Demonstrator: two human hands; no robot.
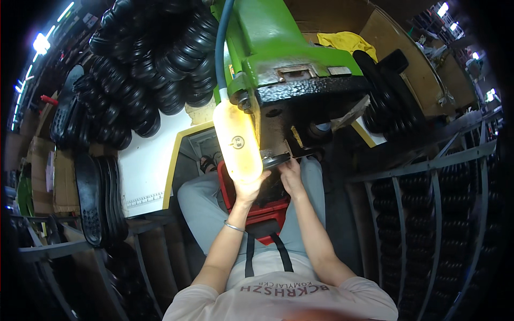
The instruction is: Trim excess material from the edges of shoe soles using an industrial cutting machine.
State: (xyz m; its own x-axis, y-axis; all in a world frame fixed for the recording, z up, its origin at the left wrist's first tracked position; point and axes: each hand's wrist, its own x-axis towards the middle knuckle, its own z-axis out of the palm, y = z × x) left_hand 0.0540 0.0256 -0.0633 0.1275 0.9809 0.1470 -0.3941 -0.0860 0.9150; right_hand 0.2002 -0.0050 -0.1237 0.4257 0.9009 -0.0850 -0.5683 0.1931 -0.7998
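Note:
A black shoe sole (276, 160), seen nearly edge-on, is held between my two hands under the head of a green and black machine (313, 88). My left hand (249, 188) is closed at the sole's left end, its fingers partly hidden behind a glowing, long yellowish lamp (235, 140). At the sole's right end my right hand (290, 176) grips the edge, thumb and fingers closed. Most of the sole's far side is hidden by the machine and lamp.
Black soles (155, 64) are heaped on the white table (144, 171) at left, with a stack of soles (99, 200) at its edge. More soles (393, 101) lie right of the machine before a cardboard box (423, 64) with yellow cloth (348, 44). Metal racks (436, 214) flank me.

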